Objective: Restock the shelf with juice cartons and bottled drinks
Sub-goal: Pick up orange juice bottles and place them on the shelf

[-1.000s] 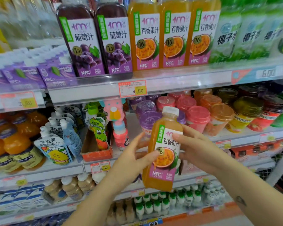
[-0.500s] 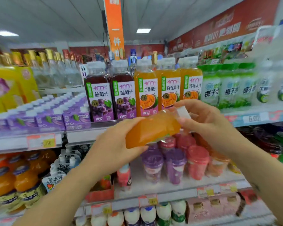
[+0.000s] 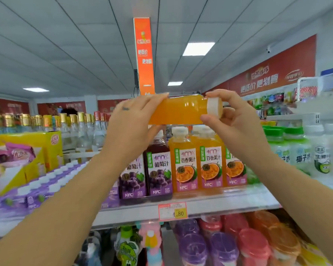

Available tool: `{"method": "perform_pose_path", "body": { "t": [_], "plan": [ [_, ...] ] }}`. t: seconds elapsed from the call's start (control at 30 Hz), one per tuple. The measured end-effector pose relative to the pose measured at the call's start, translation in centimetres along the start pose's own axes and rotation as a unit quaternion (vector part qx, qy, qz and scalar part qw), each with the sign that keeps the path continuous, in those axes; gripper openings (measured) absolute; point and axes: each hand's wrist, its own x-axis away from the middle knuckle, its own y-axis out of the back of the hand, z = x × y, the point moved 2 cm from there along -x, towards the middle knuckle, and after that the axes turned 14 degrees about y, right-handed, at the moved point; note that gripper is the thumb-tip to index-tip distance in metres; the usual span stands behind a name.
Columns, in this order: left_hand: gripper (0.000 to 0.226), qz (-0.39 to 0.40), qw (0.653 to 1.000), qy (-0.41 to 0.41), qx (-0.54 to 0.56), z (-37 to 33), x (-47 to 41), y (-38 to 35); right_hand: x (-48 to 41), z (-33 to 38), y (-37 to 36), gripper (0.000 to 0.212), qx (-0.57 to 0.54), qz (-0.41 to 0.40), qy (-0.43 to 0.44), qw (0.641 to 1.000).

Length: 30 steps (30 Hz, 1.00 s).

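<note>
Held bottle: an orange juice bottle (image 3: 183, 110) is held on its side in the air, above the shelved row of the same juice. Its white cap (image 3: 213, 108) is turned to the right, and no label is seen on the side facing the camera.
Left hand: the left hand (image 3: 131, 120) is clamped round the base end, with the fingers laid over the top and the thumb pressed up from beneath.
Right hand: the right hand (image 3: 236, 120) is closed on the neck end. The thumb is set under the neck just beside the cap, and the fingers are curled behind the cap.
Shelf: three upright passion-fruit bottles (image 3: 185, 162) are lined along the front of the shelf (image 3: 219, 205), directly below the held bottle.
Left neighbours: two dark grape juice bottles (image 3: 158, 169) are stood touching the orange row. Purple cartons (image 3: 46, 187) are ranked further left.
Right neighbours: green-capped bottles (image 3: 300, 150) are stood beside the orange row.
Price tag: a red and yellow price tag (image 3: 173, 211) is fixed to the shelf edge.
Lower shelf: lidded cups (image 3: 223, 244) in purple, red and orange are packed together.
Overhead: an orange banner (image 3: 144, 54) is hung from the ceiling.
</note>
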Motion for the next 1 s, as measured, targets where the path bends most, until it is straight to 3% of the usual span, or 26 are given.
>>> {"method": "perform_pose_path", "body": {
  "t": [0.17,0.4,0.57,0.83,1.0],
  "plan": [
    [0.064,0.005,0.998,0.066,0.014,1.0,-3.7,-2.8,-4.8,-2.3,-1.0,0.036,0.139,-0.004,0.054,0.989],
    [0.041,0.195,0.969,0.145,0.031,3.8,-3.5,-6.3,-9.9,-6.8,-3.7,0.039,0.314,0.109,0.007,0.943],
    [0.045,0.274,0.950,0.150,-0.013,4.6,-3.5,-6.8,-11.9,-11.4,-6.3,0.043,0.312,0.182,-0.103,0.927],
    [0.056,0.265,0.956,0.128,-0.009,4.8,-3.4,-6.9,-11.6,-16.5,-9.3,0.044,0.291,0.381,-0.162,0.863],
    [0.056,0.261,0.958,0.122,-0.005,4.8,-3.3,-6.8,-11.0,-17.3,-10.8,0.035,0.266,0.463,-0.205,0.820]
  ]
}}
